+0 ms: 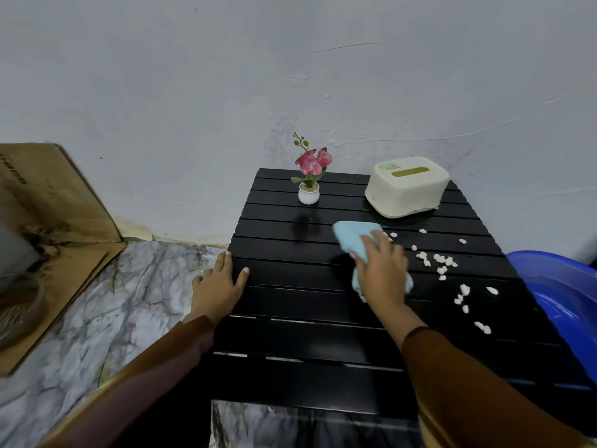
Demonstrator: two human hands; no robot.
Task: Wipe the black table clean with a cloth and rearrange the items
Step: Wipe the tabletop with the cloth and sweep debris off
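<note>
Table point(307, 302): black slats, smooth, semi-gloss, faint reflections. Cloth point(350, 236): light blue, soft fuzzy fabric. Tissue box point(405, 189): cream plastic, smooth, matt. Flower pot point(308, 194): white, glossy, ribbed. Crumbs point(442, 261): white, lumpy. Basin point(562, 286): blue plastic, shiny. Cardboard point(61, 202): brown, matt, stained. Floor point(97, 318): marble-look. Wall point(290, 76): matt paint, scuffed.
</note>
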